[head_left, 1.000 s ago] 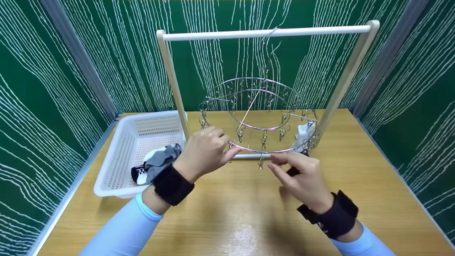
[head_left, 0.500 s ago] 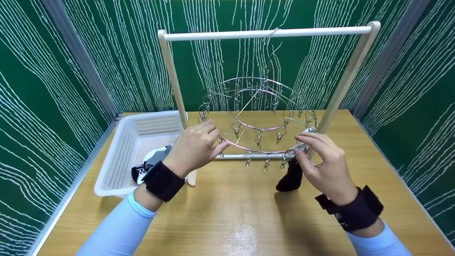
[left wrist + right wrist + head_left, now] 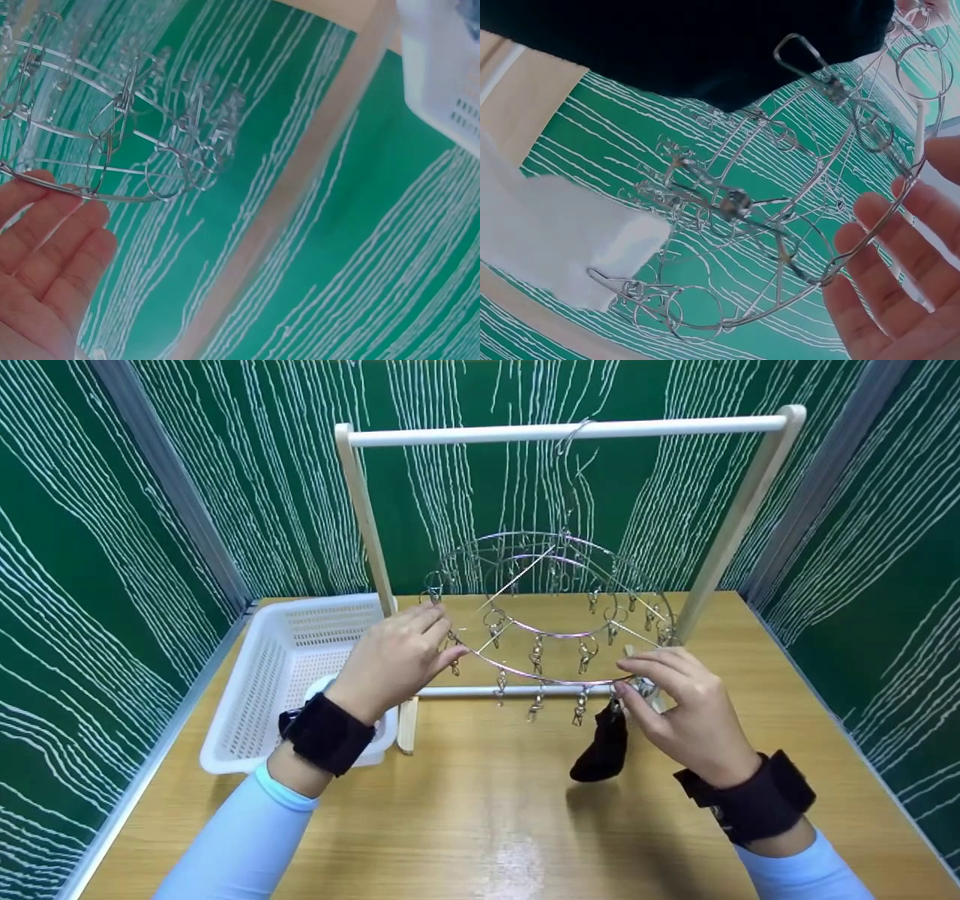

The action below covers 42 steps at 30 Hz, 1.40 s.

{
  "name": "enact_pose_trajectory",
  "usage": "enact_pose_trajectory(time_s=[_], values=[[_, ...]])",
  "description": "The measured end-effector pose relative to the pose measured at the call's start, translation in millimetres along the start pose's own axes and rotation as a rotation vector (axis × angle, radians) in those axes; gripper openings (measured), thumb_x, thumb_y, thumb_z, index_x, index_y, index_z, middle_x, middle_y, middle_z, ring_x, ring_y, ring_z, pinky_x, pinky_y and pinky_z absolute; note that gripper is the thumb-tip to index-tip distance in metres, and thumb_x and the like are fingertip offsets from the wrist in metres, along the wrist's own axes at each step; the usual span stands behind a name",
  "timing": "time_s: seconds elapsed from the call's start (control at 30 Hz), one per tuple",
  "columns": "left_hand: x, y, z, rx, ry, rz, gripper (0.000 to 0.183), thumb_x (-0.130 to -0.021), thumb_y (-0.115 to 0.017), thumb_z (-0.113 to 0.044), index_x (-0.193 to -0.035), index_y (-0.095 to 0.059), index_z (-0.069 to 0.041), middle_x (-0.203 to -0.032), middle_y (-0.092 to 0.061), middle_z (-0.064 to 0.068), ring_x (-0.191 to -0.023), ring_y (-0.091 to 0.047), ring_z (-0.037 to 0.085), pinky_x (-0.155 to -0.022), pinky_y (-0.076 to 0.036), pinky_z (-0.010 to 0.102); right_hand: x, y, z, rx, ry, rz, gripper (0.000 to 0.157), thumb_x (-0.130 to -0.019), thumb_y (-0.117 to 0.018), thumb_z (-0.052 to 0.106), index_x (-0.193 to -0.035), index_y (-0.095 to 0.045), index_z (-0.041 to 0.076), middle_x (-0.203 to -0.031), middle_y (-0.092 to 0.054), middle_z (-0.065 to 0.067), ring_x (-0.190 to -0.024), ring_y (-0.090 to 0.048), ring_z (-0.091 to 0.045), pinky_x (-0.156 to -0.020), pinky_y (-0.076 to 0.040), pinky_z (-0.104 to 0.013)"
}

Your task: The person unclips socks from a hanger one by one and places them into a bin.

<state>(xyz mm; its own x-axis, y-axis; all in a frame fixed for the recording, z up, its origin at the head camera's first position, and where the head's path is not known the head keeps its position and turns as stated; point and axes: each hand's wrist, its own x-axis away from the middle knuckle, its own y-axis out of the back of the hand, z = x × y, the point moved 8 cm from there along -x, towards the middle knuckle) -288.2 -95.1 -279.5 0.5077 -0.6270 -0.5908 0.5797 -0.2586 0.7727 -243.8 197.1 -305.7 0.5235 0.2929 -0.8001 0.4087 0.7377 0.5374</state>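
A round metal clip hanger (image 3: 564, 635) with two rings and several dangling clips hangs from the white bar. My left hand (image 3: 394, 656) holds the outer ring at its front left, thumb in front. In the left wrist view the fingers (image 3: 64, 247) reach the ring from below. At the front right, my right hand (image 3: 686, 709) pinches the same ring between thumb and fingers. Just left of it, a black sock (image 3: 602, 746) hangs from a clip. A white cloth piece (image 3: 577, 236), perhaps a sock, hangs near another clip in the right wrist view; my right hand mostly hides it in the head view.
A wooden rack with a white top bar (image 3: 487, 434) stands on the wooden table (image 3: 480, 810). To the left is a white perforated basket (image 3: 225, 720); my left wrist partly covers the clothing in it. Green walls with white lines enclose the table.
My right hand has moved right along the ring, and my left hand has shifted left. The hanger has turned, its front clips and the black sock swinging leftward.
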Motion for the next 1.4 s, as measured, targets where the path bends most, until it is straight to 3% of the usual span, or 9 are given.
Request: enact_pose_trajectory(time_s=[0.13, 0.3, 0.43, 0.6, 0.83, 0.97, 1.17, 1.4], values=[[0.4, 0.6, 2.1, -0.016, -0.005, -0.009, 0.041, -0.107, -0.068, -0.038, -0.119, -0.077, 0.0, -0.128, -0.077, 0.021, -0.119, -0.077, 0.037, -0.099, -0.064, 0.044, -0.2, -2.9, 2.9, 0.014, 0.03, 0.009, 0.022, -0.082, -0.086, -0.008, -0.101, -0.082, -0.001, -0.1, -0.08, -0.014, -0.097, -0.071, -0.032, -0.103, -0.046, -0.01], [0.6, 1.2, 5.7, 0.005, 0.043, 0.001, 0.042, -0.108, -0.069, -0.032, -0.127, -0.074, 0.004, -0.131, -0.076, 0.023, -0.123, -0.075, 0.038, -0.104, -0.062, 0.046, -1.8, -5.4, 9.4, 0.031, 0.06, 0.003, 0.018, -0.082, -0.087, -0.005, -0.097, -0.082, 0.002, -0.095, -0.08, -0.01, -0.09, -0.068, -0.027, -0.089, -0.05, -0.019], [-0.4, 8.4, 1.9, 0.026, 0.055, -0.058, 0.034, -0.103, -0.073, -0.02, -0.125, -0.074, 0.006, -0.127, -0.077, 0.022, -0.12, -0.075, 0.037, -0.105, -0.062, 0.046, -4.0, -7.6, 15.5, 0.009, 0.076, -0.01, 0.014, -0.083, -0.086, -0.003, -0.095, -0.082, 0.003, -0.091, -0.079, -0.009, -0.086, -0.066, -0.027, -0.082, -0.049, -0.027], [-6.4, 13.6, -18.4, 0.053, 0.005, -0.137, 0.024, -0.099, -0.077, -0.017, -0.116, -0.077, 0.0, -0.117, -0.08, 0.018, -0.11, -0.078, 0.032, -0.099, -0.065, 0.043, -6.0, -9.8, 22.3, -0.021, 0.084, -0.044, 0.013, -0.081, -0.086, -0.003, -0.092, -0.083, 0.004, -0.086, -0.078, -0.008, -0.081, -0.062, -0.027, -0.076, -0.043, -0.032], [-15.6, 5.9, -59.0, 0.143, -0.089, -0.103, 0.026, -0.102, -0.075, -0.025, -0.117, -0.079, -0.005, -0.115, -0.082, 0.013, -0.109, -0.079, 0.028, -0.099, -0.065, 0.039, -8.6, -17.5, 29.9, -0.015, 0.07, -0.075, 0.008, -0.082, -0.087, 0.003, -0.087, -0.082, 0.004, -0.082, -0.077, -0.009, -0.077, -0.06, -0.028, -0.073, -0.038, -0.035], [-19.7, 2.5, -75.2, 0.092, -0.149, -0.112, 0.02, -0.1, -0.076, -0.018, -0.116, -0.081, -0.007, -0.108, -0.083, 0.007, -0.1, -0.08, 0.022, -0.09, -0.066, 0.034, -10.8, -21.7, 33.9, -0.018, 0.069, -0.087, 0.008, -0.082, -0.088, 0.003, -0.086, -0.082, 0.004, -0.082, -0.077, -0.009, -0.076, -0.059, -0.027, -0.073, -0.039, -0.036], [-19.6, -0.4, -83.8, -0.047, -0.218, -0.137, 0.008, -0.098, -0.078, -0.015, -0.103, -0.082, -0.01, -0.091, -0.081, 0.0, -0.079, -0.077, 0.015, -0.065, -0.063, 0.027, -12.0, -27.3, 38.4, -0.019, 0.082, -0.078, 0.01, -0.081, -0.089, 0.0, -0.088, -0.082, 0.003, -0.082, -0.077, -0.01, -0.077, -0.06, -0.028, -0.076, -0.042, -0.037], [-18.2, -1.1, -79.8, -0.042, -0.234, -0.122, 0.003, -0.096, -0.078, -0.007, -0.096, -0.081, -0.008, -0.087, -0.081, 0.002, -0.077, -0.077, 0.015, -0.065, -0.064, 0.026, -9.0, -20.9, 40.9, -0.068, 0.073, -0.125, 0.018, -0.083, -0.086, 0.0, -0.1, -0.082, 0.001, -0.097, -0.078, -0.015, -0.09, -0.066, -0.031, -0.088, -0.049, -0.023]])
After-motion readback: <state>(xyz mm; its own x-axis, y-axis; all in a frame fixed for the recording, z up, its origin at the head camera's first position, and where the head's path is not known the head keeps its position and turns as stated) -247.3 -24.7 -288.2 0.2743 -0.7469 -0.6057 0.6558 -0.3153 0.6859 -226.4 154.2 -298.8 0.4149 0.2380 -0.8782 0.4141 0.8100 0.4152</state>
